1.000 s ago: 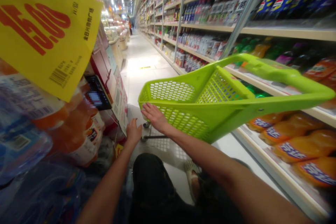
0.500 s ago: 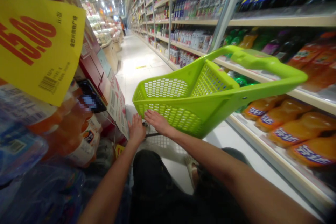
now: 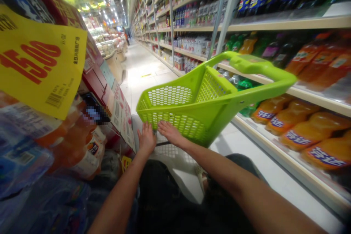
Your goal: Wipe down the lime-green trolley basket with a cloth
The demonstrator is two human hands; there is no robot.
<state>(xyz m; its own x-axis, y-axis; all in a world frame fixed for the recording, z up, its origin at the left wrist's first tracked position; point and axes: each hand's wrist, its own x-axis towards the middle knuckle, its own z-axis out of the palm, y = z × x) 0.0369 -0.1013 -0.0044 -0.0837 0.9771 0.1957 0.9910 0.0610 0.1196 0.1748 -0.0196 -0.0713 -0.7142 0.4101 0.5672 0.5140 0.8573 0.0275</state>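
Observation:
A lime-green plastic shopping cart basket (image 3: 192, 106) stands in the aisle in front of me, its handle (image 3: 257, 67) rising to the right. My left hand (image 3: 146, 139) reaches up to the basket's lower near edge, fingers stretched out and touching its mesh wall. My right hand (image 3: 170, 131) lies flat against the same mesh wall just to the right, fingers spread. Both hands are close together, almost touching. Below them I see the cart's lower white mesh shelf (image 3: 171, 151) and my dark trousers (image 3: 164, 197).
Shrink-wrapped packs of orange drink bottles (image 3: 82, 135) with a yellow price sign (image 3: 41, 69) crowd my left. Shelves with orange bottles (image 3: 296, 131) and other drinks run along the right. The white-tiled aisle (image 3: 142, 69) stretches ahead.
My left hand has risen from beside the display to the basket's lower edge, next to my right hand. The basket sits a little further left and closer in view.

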